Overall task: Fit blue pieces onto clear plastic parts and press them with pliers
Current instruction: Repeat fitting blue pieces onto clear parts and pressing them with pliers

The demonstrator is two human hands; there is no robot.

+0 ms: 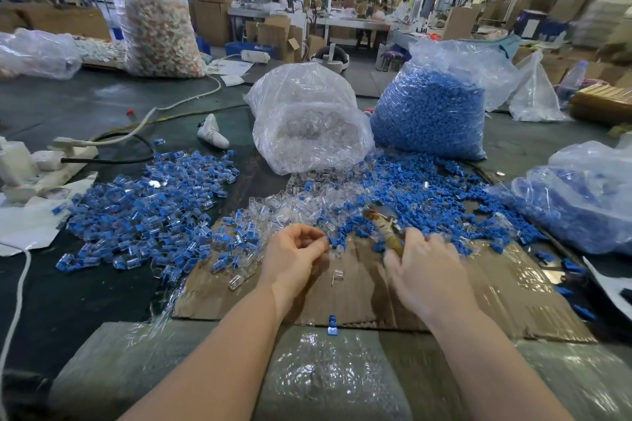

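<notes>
Dark worktable point(85, 106) runs w/ bags & loose parts all over. Far right: big plastic bag of blue pieces point(431, 113), upright, open at top. Just left of it, touching or nearly so, a clear bag of clear plastic parts point(307, 126), tipped over toward the near side, mouth spilling onto the table. Near right edge: another bag point(588, 195) w/ blue bits inside. Far left: tall bag of pale mixed parts point(160, 27).

Flat cardboard sheet point(444, 290) lies near centre-right, under both hands. Left of centre, a wide heap of assembled blue-and-clear parts point(147, 212). Between the bags & the cardboard, loose clear parts point(290, 202) in the middle and loose blue pieces point(427, 188) to the right, the two mixing where they meet.

Far-left edge: white power strip point(48, 161) w/ cables.

Left hand point(294, 256) over the cardboard's far edge, fingers curled, thumb & fingertips pinched together at a small part, too small to tell which kind. Right hand point(420, 267), motion-blurred, wrapped round the handle of the pliers point(384, 225); tool's head points far-left over the loose blue pieces. Pliers' jaws: can't tell, blurred.

One clear part point(338, 274) lies on the cardboard between the hands. One single blue piece point(331, 324) at the cardboard's near edge.
</notes>
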